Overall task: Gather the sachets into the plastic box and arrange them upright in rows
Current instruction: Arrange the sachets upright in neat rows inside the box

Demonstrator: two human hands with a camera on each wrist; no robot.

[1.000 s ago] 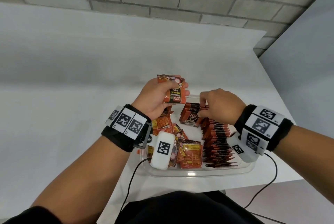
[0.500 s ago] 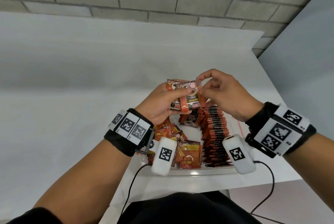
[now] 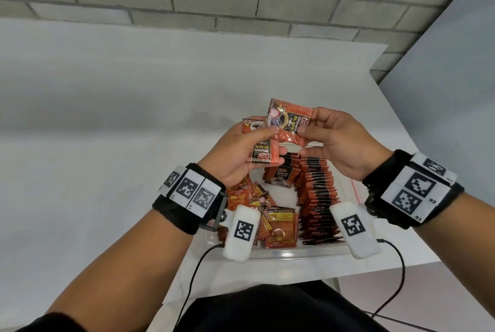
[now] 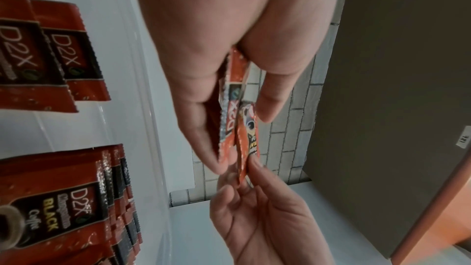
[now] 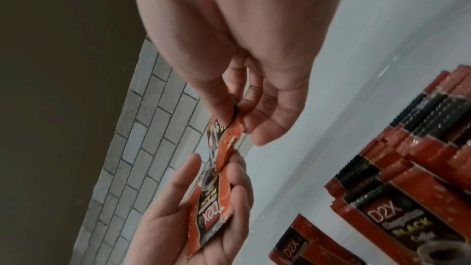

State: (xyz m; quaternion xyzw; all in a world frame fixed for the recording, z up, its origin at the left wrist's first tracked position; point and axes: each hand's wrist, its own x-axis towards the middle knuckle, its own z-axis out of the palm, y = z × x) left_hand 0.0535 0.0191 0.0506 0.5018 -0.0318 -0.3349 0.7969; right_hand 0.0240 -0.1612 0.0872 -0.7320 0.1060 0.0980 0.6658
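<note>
The sachet (image 3: 290, 124), pinched by right hand (image 3: 338, 144), appears light, thin, slippery; grip its edge; left hand (image 3: 238, 149) grips a small stack (image 3: 261, 151).

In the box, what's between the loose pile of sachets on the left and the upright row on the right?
Head view: a strip of bare box floor, then a short leaning stack of sachets at its far end, beside the upright row.

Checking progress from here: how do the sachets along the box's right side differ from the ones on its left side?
The right-side sachets stand on edge, packed face to face in one long row; the left-side sachets lie flat or tilted in a loose, overlapping pile. The right-side sachets show mostly their top edges, while the left-side sachets show whole faces, some with yellow print. Both groups are red and black and sit inside the plastic box.
</note>
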